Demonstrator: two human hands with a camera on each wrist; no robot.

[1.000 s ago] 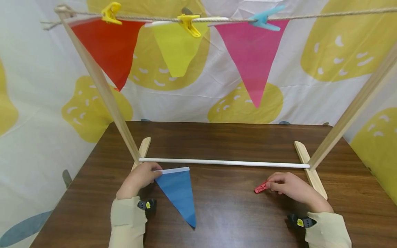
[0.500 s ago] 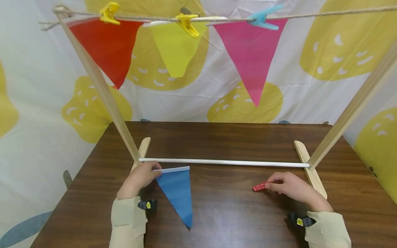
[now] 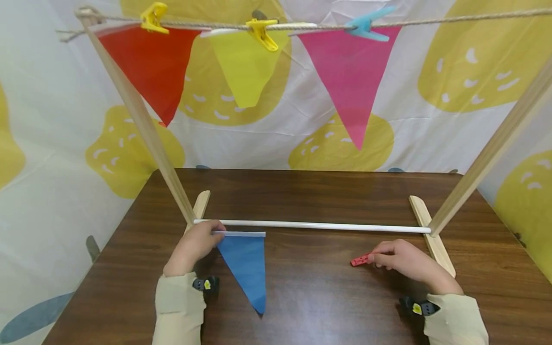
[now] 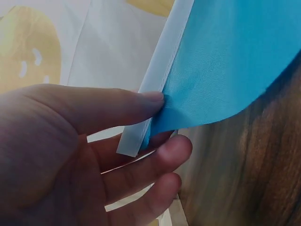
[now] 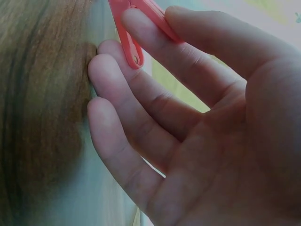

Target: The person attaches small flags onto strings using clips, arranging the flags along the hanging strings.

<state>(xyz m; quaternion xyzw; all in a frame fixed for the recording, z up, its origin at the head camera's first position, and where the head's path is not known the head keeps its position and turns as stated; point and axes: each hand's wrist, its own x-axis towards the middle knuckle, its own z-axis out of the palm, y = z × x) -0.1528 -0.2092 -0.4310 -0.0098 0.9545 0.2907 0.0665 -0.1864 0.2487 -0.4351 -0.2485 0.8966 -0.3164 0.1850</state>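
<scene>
My left hand [image 3: 196, 247] pinches the white-edged top corner of a blue pennant [image 3: 246, 268] between thumb and fingers. The pennant's tip points toward me, low over the table. In the left wrist view the thumb lies across the white band [image 4: 162, 61]. On the right, my right hand [image 3: 405, 258] holds a red clothespin [image 3: 360, 259] just above the table. Seen from the right wrist, thumb and index finger are at the clothespin [image 5: 129, 42], whose far end is cut off by the frame's edge.
A twine line [image 3: 453, 19] runs across the top between wooden posts. Clipped on it are a red pennant [image 3: 151, 62], a yellow pennant [image 3: 247, 67] and a pink pennant [image 3: 351, 76]. A white rod [image 3: 310, 225] joins the posts' wooden feet in front of my hands.
My left hand has lifted slightly, and the pennant's top edge has levelled while its tip swung left. The clothespin has shifted slightly left and up; the right hand is almost still.
</scene>
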